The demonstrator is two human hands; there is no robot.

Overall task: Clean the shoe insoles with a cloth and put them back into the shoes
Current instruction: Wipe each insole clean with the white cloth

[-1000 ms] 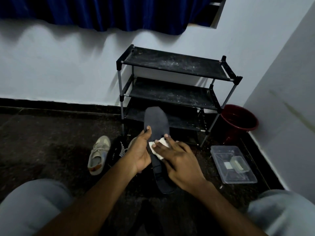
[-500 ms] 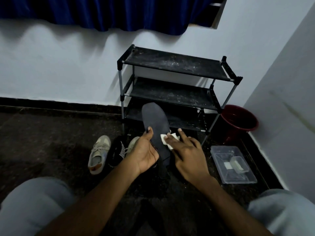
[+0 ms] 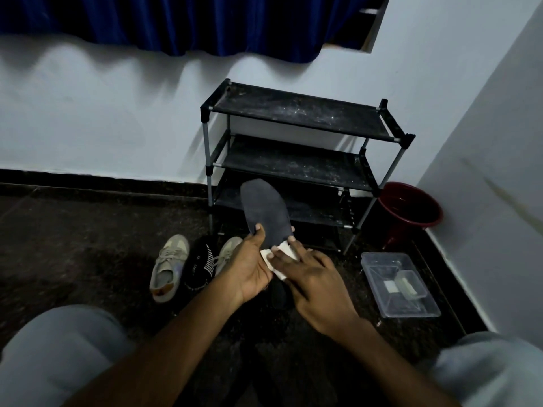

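Note:
A dark grey insole point(image 3: 266, 210) points up and away from me, toe end toward the rack. My left hand point(image 3: 249, 268) grips it from the left, thumb on its top face. My right hand point(image 3: 311, 277) presses a small white cloth point(image 3: 279, 259) flat against the insole's middle with straight fingers. The insole's heel end point(image 3: 279, 295) shows dark below both hands. Two beige sneakers point(image 3: 169, 265) point(image 3: 227, 249) lie on the floor to the left, with a black striped sock or cloth point(image 3: 199, 265) between them.
A black three-shelf shoe rack point(image 3: 296, 118) stands against the white wall ahead. A dark red bucket point(image 3: 410, 207) sits right of it. A clear plastic tray point(image 3: 399, 283) lies on the floor at right. My grey-clad knees frame the bottom corners.
My right hand slid the cloth up the insole toward its toe, then back down toward the middle. The insole tilted slightly left in my left hand's grip.

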